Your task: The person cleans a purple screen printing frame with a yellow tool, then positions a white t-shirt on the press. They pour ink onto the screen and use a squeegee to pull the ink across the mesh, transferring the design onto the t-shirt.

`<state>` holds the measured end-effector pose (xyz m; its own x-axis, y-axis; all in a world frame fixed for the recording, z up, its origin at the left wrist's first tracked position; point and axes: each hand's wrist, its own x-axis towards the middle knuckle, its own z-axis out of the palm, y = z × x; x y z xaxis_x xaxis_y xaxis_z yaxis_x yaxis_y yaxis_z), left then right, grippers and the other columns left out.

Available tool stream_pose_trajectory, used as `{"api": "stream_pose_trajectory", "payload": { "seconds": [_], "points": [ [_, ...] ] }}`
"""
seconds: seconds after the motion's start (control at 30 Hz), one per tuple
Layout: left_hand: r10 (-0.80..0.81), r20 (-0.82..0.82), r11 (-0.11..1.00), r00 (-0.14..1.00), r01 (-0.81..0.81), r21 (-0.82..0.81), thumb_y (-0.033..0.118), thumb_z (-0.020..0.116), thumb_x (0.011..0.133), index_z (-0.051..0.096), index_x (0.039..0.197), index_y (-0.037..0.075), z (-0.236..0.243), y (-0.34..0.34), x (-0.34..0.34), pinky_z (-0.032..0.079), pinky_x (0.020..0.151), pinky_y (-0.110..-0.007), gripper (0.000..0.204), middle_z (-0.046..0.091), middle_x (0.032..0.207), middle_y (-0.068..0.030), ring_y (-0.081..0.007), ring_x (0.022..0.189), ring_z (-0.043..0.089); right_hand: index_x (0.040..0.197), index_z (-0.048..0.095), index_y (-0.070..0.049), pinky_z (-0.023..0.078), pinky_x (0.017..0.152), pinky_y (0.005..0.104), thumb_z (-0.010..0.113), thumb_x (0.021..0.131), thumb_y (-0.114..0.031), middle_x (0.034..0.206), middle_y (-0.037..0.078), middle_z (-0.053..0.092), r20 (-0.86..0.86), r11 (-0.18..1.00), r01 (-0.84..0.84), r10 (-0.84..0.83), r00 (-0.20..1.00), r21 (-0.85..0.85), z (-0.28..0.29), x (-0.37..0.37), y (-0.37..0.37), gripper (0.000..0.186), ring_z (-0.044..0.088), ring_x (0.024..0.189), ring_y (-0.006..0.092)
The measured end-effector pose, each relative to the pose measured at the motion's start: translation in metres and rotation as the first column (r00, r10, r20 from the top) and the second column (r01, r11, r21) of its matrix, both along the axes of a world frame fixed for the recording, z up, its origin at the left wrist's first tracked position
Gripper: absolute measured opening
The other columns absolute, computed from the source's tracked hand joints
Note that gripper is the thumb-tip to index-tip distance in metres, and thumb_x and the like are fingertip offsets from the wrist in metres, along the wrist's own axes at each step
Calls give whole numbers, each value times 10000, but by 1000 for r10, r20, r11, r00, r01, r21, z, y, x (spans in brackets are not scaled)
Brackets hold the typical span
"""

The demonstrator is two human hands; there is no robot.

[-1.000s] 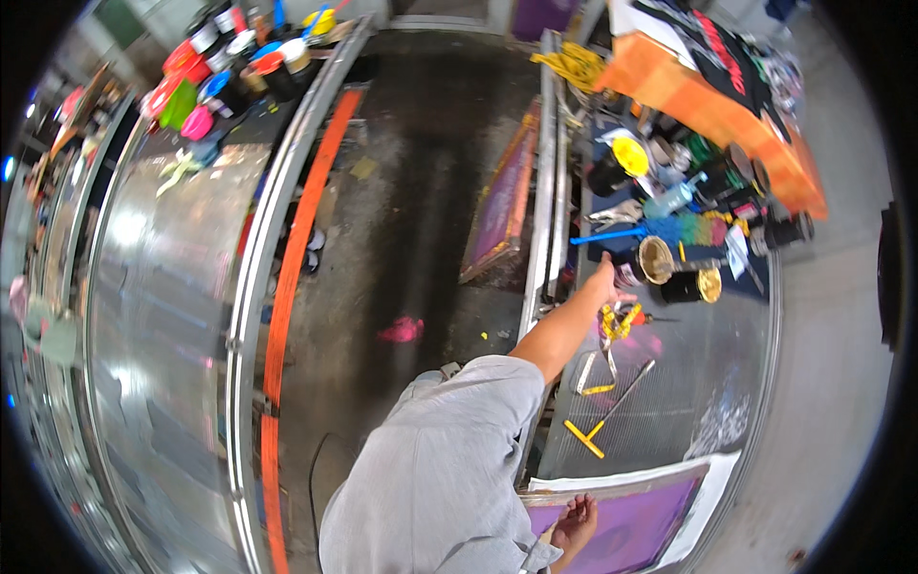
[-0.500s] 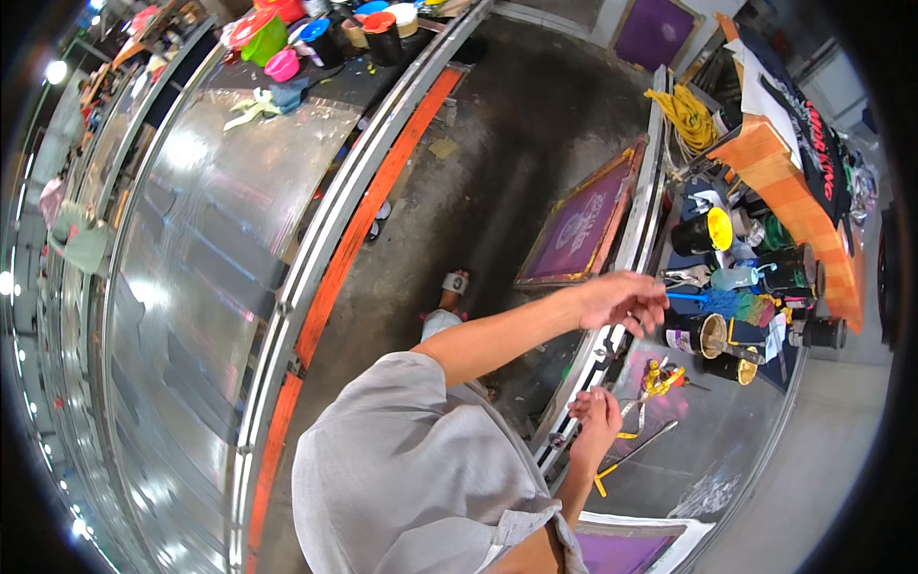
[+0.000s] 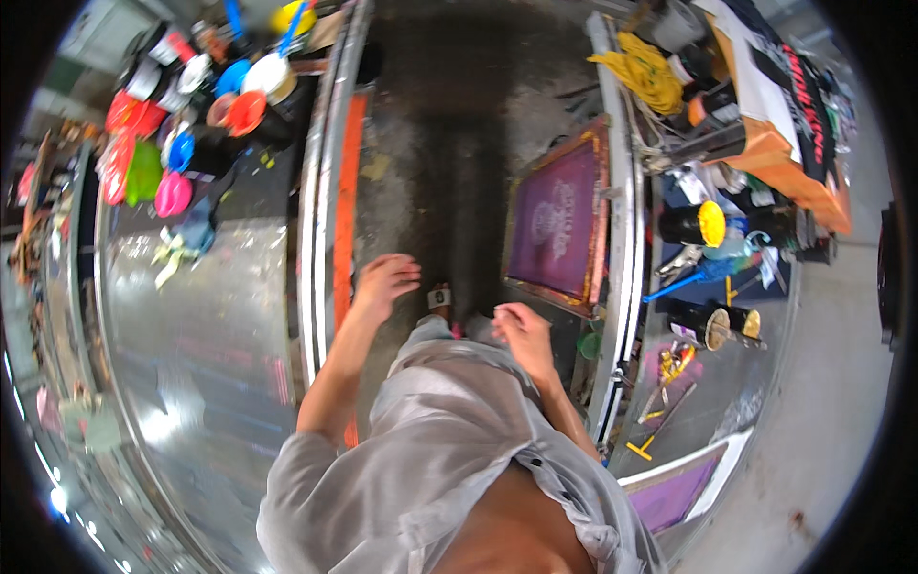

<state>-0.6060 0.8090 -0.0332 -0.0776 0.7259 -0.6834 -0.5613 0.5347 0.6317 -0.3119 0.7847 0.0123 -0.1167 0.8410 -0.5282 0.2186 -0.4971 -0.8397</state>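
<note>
My left hand (image 3: pixel 387 279) hangs in the air over the aisle floor, close to the orange rail (image 3: pixel 346 206) of the left-hand table. Its fingers are loosely bent and a little apart, with nothing in them. Lower and to the right, my right hand (image 3: pixel 524 330) is also in the air, fingers half curled, and I see nothing held. The nearest thing to it is a framed purple printing screen (image 3: pixel 535 196) with a pale design, leaning against the right-hand table. Neither hand touches a table or a tool.
On the right table lie a yellow-handled tool (image 3: pixel 650 448), a black tub of yellow ink (image 3: pixel 710 224), a blue-handled brush (image 3: pixel 674 285) and yellow rope (image 3: pixel 645 75). Ink tubs and a pink bowl (image 3: pixel 173 194) crowd the left table's far end. Another purple screen (image 3: pixel 674 488) sits at lower right.
My view and body have turned from the right table to face along the aisle. Both hands have moved away from that table's edge; my left hand has swung to the left side.
</note>
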Motion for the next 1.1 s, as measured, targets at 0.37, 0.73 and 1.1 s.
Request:
{"api": "stream_pose_trajectory", "payload": {
  "seconds": [0.37,0.73,1.1],
  "points": [
    [85,160,995,983,-91,32,174,542,991,613,1079,15,-1,136,-12,564,809,-379,194,667,945,-103,-214,876,654,973,687,3,540,648,347,637,946,-298,757,135,704,218,964,-247,221,951,102,-68,-55,197,306,719,667,233],
    [-613,-372,646,697,713,273,172,432,1018,539,1239,26,-113,480,-66,497,874,-371,286,591,1177,-105,-223,1059,570,892,716,-56,544,772,521,579,888,-399,865,204,710,490,807,-463,256,833,367,-5,-82,516,370,685,869,424],
    [-677,133,736,724,665,128,222,653,980,566,1239,8,-76,936,-6,482,964,-393,347,590,1230,-88,-213,1076,572,860,708,-78,526,762,496,573,900,-341,867,166,694,488,874,217,-430,760,434,-73,-79,694,299,673,826,362]
  ]
}}
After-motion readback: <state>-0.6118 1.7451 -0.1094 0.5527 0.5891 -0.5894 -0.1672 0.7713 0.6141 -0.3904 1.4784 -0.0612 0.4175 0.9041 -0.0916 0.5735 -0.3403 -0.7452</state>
